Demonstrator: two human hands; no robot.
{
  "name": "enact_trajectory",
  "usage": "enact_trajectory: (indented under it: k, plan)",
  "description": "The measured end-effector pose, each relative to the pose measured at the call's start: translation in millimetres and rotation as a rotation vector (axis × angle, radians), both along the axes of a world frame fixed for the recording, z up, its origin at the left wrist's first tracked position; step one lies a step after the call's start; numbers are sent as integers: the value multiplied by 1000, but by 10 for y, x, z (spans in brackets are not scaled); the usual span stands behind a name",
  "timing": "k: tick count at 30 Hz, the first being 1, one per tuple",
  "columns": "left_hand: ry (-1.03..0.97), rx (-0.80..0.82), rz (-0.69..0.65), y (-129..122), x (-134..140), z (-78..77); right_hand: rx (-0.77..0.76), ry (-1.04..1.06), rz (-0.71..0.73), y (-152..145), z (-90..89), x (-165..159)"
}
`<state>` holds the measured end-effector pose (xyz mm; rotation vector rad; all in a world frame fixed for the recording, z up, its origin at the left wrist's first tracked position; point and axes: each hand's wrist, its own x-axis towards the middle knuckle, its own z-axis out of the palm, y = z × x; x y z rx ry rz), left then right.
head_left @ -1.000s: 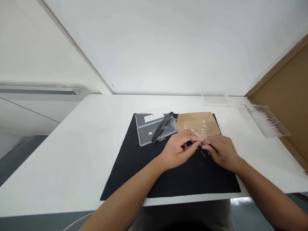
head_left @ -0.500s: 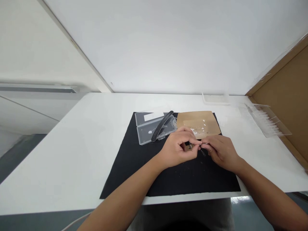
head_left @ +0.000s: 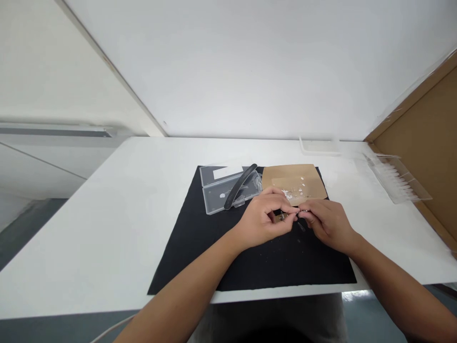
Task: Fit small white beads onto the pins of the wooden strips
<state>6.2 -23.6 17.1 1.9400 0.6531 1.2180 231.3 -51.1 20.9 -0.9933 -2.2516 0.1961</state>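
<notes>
Over the black mat, my left hand and my right hand meet with fingertips almost touching. Each one pinches thumb against forefinger. A tiny shiny piece shows at the right fingertips; its kind is too small to tell. What the left fingertips hold is hidden. Just below the fingers lies a small dark slim object. Behind the left fingers a bit of metal peeks out. Beyond the hands is a sheet of brown paper with small white bits scattered on it.
An open clear plastic case stands on the mat's far left, with a curved black nail file across it. On the white table, a clear tray sits at the back and a rack of pale nail-tip shapes at the right.
Both hands stay in nearly the same place. The fingertips have shifted very slightly around the small piece; the camera view has moved a touch.
</notes>
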Motion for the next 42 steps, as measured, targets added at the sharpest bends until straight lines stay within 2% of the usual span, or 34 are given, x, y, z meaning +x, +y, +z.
enact_trajectory:
  k: [5,14,24,31,42]
  plan:
    - [5,-34,-1,-4,12,3,-34,-10,-3,6,20,3]
    - [7,-108,37,-33,12,27,-59,-8,7,-2,-55,-7]
    - [-16,-347,44,-60,36,21,-252,74,66,-16,-7,-61]
    - [0,-467,-11,-45,12,60,-382,158,75,-8,5,-60]
    - [-23,-486,-83,-24,0,77,-539,269,114,21,-43,-19]
